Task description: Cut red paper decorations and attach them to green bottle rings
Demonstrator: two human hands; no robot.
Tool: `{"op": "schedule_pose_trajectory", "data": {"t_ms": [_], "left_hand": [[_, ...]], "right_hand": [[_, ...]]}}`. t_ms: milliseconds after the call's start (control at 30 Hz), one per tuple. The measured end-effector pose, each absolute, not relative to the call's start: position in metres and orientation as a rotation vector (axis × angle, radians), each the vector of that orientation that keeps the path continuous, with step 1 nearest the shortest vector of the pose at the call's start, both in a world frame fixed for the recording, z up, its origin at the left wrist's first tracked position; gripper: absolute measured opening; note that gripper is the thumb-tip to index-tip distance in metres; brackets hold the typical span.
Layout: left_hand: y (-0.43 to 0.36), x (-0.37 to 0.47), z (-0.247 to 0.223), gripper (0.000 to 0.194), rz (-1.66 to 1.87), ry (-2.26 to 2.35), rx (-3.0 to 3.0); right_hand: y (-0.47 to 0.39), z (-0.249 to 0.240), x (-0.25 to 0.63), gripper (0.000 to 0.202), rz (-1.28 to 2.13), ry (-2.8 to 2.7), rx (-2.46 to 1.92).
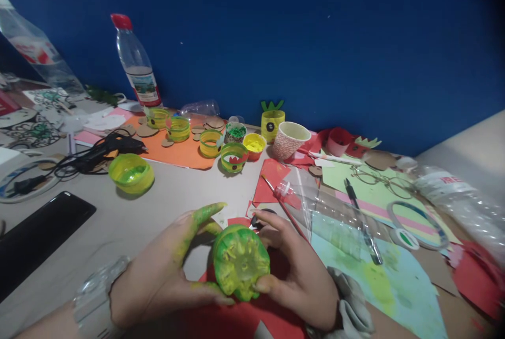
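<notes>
A bottle bottom painted green and yellow is held low in the middle, its lobed base facing the camera. My right hand grips it from the right, thumb on its lower edge and fingers behind. My left hand, smeared with yellow-green paint, curves around the left side with thumb and fingers spread apart; whether it touches the piece is hard to tell. Red paper lies beneath. Up and left stands a yellow-green painted cup.
Small painted cups, a patterned paper cup and an upright bottle stand at the back. A clear bottle, pen and colored papers lie right. A black phone and cables lie left.
</notes>
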State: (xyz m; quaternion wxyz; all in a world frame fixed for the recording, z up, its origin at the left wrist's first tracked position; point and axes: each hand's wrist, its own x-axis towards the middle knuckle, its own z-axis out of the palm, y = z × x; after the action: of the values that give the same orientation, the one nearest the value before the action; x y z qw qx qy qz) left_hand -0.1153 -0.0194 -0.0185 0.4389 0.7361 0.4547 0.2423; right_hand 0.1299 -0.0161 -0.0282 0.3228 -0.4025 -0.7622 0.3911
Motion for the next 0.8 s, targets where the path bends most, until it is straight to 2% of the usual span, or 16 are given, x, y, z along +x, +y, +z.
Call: {"op": "schedule_pose_trajectory", "data": {"t_ms": [100, 233, 333, 467, 533, 667, 733, 800], "left_hand": [[-0.017, -0.112, -0.014, 0.086, 0.619, 1.152, 1.901], [-0.013, -0.108, -0.003, 0.056, 0.505, 1.135, 2.067], [-0.011, -0.106, 0.002, 0.049, 0.483, 1.131, 2.055], [-0.011, -0.105, 0.002, 0.041, 0.465, 1.119, 1.994], [-0.012, -0.106, -0.001, 0.046, 0.468, 1.126, 1.972], [-0.017, -0.114, -0.013, 0.082, 0.598, 1.133, 1.898], [-0.018, -0.118, -0.019, 0.088, 0.630, 1.064, 1.825], [-0.019, -0.120, -0.021, 0.086, 0.621, 1.072, 1.772]], "right_hand": [[-0.016, -0.028, 0.130, 0.066, 1.021, -2.015, -1.064], [-0.014, -0.027, 0.131, 0.078, 1.038, -2.051, -1.000], [-0.011, -0.026, 0.130, 0.090, 0.978, -2.087, -0.964], [-0.007, -0.022, 0.127, 0.083, 0.929, -2.158, -0.890], [-0.007, -0.021, 0.127, 0.079, 0.959, -2.153, -0.891], [-0.011, -0.022, 0.128, 0.082, 1.010, -2.119, -0.965], [-0.012, -0.023, 0.128, 0.084, 1.009, -2.118, -0.987], [-0.012, -0.023, 0.128, 0.084, 0.963, -2.135, -0.988]]}}
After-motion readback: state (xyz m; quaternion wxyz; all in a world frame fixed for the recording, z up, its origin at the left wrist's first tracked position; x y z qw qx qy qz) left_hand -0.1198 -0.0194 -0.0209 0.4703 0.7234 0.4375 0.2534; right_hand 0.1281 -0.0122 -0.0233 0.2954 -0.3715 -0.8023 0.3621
